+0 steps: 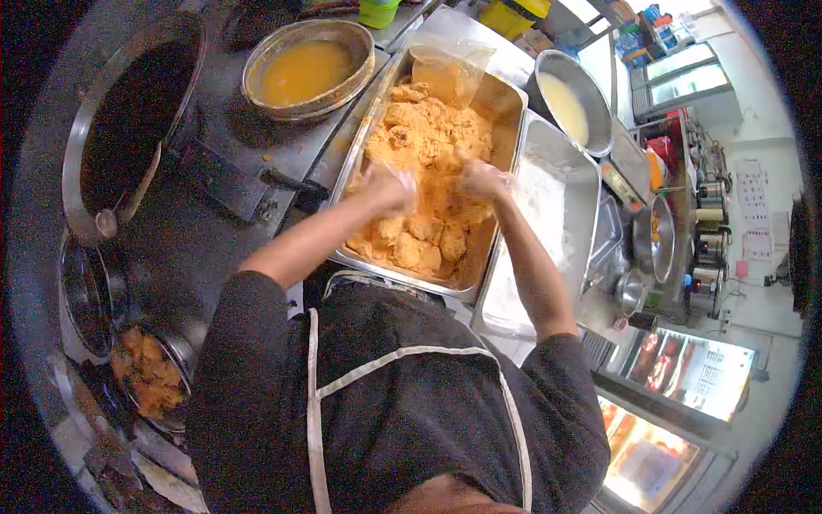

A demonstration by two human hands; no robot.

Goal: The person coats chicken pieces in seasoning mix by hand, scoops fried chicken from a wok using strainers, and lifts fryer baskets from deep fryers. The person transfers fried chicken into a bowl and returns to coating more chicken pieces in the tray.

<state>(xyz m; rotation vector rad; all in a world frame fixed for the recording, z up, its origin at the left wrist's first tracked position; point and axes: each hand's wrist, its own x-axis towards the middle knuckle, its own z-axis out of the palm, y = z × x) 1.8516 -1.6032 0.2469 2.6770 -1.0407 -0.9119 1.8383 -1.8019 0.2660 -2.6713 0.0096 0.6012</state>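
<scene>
A deep metal tray (509, 116) in front of me holds many orange-coated pieces (419, 250) with loose orange coating around them. My left hand (392, 188) is down at the coated food in the tray's left half, blurred by motion. On the right side of the tray, my right hand (484, 180) is also low at the food and smeared. The fingers of both hands are too blurred to show what they hold. Some pieces lie nearer to me than the hands, others beyond them. A translucent sheet or scoop (445, 79) rests at the tray's far end.
Right of the tray stands a second tray (492, 321) with white powder. Bowls of yellow liquid (308, 73) and pale liquid (565, 107) sit beyond. At left are a large dark wok (83, 206) and a bowl of fried food (147, 373).
</scene>
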